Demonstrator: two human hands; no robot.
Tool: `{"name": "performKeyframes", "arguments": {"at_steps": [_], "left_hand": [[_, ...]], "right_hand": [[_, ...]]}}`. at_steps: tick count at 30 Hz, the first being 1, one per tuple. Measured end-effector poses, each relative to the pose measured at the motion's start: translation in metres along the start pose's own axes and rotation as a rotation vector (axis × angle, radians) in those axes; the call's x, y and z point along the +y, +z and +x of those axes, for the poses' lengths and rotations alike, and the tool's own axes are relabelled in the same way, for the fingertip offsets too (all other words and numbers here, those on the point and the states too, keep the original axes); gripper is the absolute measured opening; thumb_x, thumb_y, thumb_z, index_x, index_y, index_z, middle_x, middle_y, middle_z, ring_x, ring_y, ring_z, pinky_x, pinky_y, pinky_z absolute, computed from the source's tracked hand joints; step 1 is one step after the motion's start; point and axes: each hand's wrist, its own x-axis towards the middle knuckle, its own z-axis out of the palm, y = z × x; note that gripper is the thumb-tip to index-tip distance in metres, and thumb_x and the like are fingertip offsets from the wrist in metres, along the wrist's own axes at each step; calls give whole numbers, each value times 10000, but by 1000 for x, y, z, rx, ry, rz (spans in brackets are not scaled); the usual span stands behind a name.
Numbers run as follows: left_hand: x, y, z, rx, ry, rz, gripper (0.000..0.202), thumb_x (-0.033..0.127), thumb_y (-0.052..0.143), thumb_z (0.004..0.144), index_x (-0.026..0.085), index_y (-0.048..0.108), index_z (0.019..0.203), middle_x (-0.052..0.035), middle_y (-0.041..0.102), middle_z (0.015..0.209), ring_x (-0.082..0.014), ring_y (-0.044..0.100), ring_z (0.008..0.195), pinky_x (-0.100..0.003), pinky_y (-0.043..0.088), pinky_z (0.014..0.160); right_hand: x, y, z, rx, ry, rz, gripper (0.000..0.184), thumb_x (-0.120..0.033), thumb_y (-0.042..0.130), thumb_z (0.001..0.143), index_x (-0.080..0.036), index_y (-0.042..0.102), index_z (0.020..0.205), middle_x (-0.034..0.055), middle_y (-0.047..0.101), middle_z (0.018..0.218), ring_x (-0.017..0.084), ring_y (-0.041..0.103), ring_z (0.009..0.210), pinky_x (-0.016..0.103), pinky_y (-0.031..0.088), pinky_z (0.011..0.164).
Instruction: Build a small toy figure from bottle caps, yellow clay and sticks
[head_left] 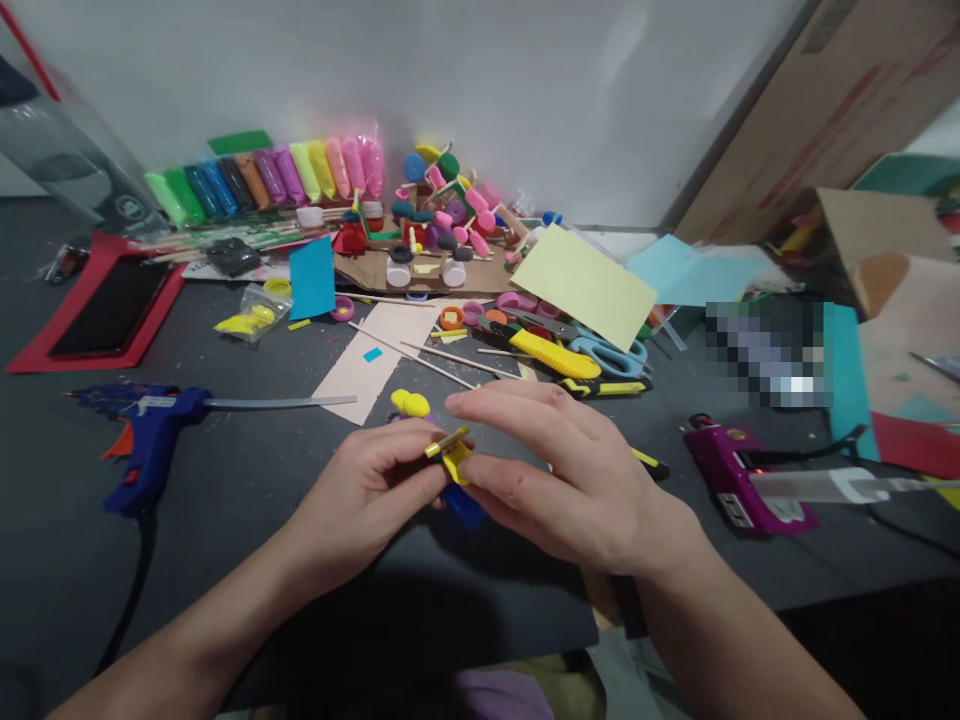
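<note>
Both of my hands meet over the dark table [262, 480] near its front edge. My left hand [375, 495] is closed, pinching a small craft piece [456, 462] made of yellow parts on a short wooden stick, with a blue part [463, 503] below it. My right hand [562, 470] is curled over the same piece from the right, fingers pressed to its yellow part. A yellow blob [409, 403] shows just behind my left fingers.
A blue glue gun [146, 430] lies at the left, a purple glue gun [731, 470] at the right. Behind my hands lie wooden sticks [442, 358], a yellow cutter [555, 355], blue scissors [611, 355], paper sheets [585, 285], clay packs [262, 180] and bottle caps [442, 210].
</note>
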Motion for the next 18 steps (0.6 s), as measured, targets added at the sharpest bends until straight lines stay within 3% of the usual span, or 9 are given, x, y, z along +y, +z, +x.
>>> {"name": "performKeyframes", "arguments": {"at_steps": [14,18], "left_hand": [[1,0,0,1,56,24,195,114,579,925,193,757,914,8,749,916,-108,643,834,-191,468,765],[-1,0,0,-5,39,31,185,143,572,936,175,733,851,0,719,881,-117,630,831,-207,478,806]], "right_hand": [[0,1,6,-30,-177,-115,117,-88,597,899,-202,616,884,94,688,1160,179,637,1078,329,573,948],[2,2,2,-34,-188,-105,74,-92,610,895,-165,624,896,132,674,1187,201,629,1081,357,549,974]]}}
